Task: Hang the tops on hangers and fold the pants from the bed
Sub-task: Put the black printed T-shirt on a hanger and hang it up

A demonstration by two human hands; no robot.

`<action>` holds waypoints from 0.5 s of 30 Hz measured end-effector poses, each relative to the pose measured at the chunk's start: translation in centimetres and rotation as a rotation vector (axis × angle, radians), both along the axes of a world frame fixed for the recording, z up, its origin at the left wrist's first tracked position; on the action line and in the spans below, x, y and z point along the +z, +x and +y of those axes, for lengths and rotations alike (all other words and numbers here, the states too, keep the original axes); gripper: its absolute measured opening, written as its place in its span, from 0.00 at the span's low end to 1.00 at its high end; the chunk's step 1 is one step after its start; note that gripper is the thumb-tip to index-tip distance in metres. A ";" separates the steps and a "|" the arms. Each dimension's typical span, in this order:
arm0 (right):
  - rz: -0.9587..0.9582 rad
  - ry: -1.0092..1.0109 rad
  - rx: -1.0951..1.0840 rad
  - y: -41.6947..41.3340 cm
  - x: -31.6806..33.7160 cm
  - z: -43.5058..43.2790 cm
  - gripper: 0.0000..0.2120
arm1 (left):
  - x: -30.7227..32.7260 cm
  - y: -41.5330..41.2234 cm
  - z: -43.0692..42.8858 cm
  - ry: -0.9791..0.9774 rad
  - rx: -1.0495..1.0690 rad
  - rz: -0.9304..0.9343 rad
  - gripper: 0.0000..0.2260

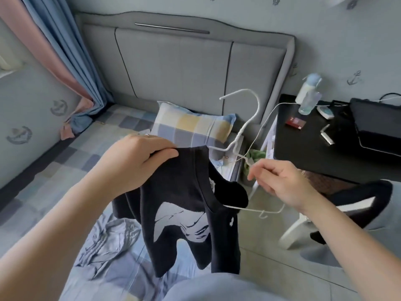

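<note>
The left hand (138, 157) gripped one shoulder of the black top (186, 211) above the bed (43, 192). The right hand (280, 183) pinched the white hanger (240, 131), one arm of it inside the neckline.

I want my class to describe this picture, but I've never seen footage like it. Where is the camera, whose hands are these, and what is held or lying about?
The camera sits on a person's head, looking forward and down, so you see that person's own bare hands. The left hand grips a black top by its shoulder; the right hand pinches a white wire hanger, one arm inside the neckline. On the bed lie a crumpled grey garment and a checked pillow. A black side table stands beside it.
</note>
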State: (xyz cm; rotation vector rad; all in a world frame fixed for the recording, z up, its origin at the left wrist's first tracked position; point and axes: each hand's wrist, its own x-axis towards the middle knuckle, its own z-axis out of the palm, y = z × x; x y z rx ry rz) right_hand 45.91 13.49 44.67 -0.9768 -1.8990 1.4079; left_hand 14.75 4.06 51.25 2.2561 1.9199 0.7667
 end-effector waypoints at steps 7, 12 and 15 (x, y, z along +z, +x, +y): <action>-0.113 0.249 -0.047 0.7 -1.5 -1.9 0.10 | -3.2 4.1 -0.9 -0.042 -0.013 -0.115 0.15; -0.128 0.270 -0.012 -0.3 -2.0 -2.3 0.09 | -3.7 5.8 -0.5 -0.004 -0.038 -0.127 0.15; -0.102 0.262 0.000 -0.2 -2.4 -2.1 0.08 | -4.1 6.0 -0.7 -0.053 -0.022 -0.156 0.18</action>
